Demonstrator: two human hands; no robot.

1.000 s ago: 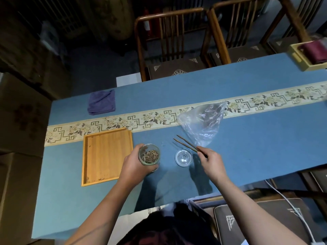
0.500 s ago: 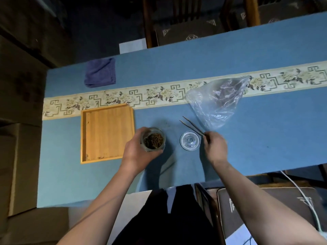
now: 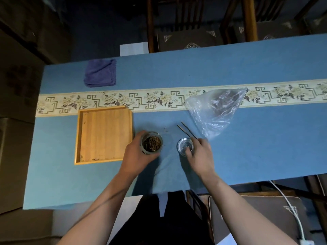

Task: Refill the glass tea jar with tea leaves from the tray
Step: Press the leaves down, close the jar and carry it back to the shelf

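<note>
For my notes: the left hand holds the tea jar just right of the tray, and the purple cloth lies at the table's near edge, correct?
Nearly. The head view shows the left hand holding the jar right of the tray, but the cloth lies at the table's far edge.

Jar (image 3: 151, 143) right of tray (image 3: 104, 134)

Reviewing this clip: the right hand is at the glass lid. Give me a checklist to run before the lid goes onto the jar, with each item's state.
1. Jar holds tea leaves: ok.
2. Left hand steadies the jar: ok.
3. Jar mouth uncovered and unobstructed: ok.
4. Tray emptied: ok, only specks along its near edge.
5. Right hand firmly gripping the lid: cannot tell, fingers only reach its edge.
6. Tweezers set down clear of the jar: ok.
</note>
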